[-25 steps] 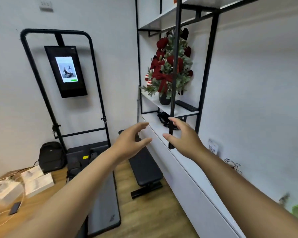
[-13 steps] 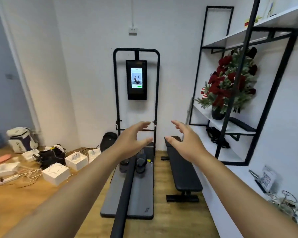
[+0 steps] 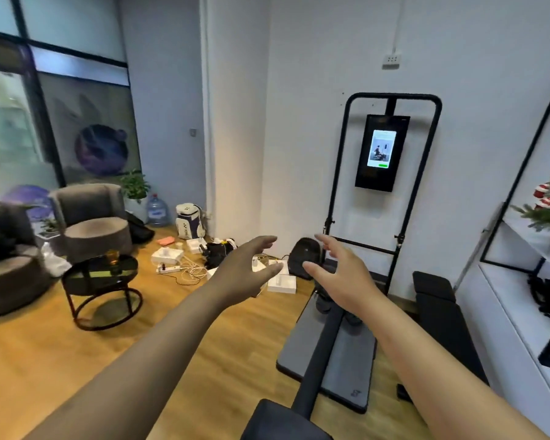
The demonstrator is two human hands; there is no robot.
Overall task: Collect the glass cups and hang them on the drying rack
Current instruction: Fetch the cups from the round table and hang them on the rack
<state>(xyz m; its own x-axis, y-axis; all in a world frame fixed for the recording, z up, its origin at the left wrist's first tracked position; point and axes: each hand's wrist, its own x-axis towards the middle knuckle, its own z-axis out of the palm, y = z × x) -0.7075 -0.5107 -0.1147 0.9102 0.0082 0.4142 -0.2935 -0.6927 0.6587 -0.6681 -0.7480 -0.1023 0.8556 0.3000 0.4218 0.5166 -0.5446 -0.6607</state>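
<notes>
Swinging leftward since the earlier frames, the view is now taking in the lounge corner, and the shelf unit [image 3: 521,312] is sliding off to the right of both grips. Two grey armchairs [image 3: 89,223] are standing well to the left of the left hand [image 3: 246,271]. A round dark glass tabletop [image 3: 99,271] is sitting left of that hand, nearer than the chairs, carrying what looks like an amber glass cup [image 3: 111,257]. No drying rack is showing now. Both grips are hanging spread and half-curled in the air, holding nothing, with the right hand [image 3: 340,277] reaching beside its partner. Judging by its look, the cup is going to be light, rigid, slick and breakable, so wrapping fingers around its side wall seems safest.
</notes>
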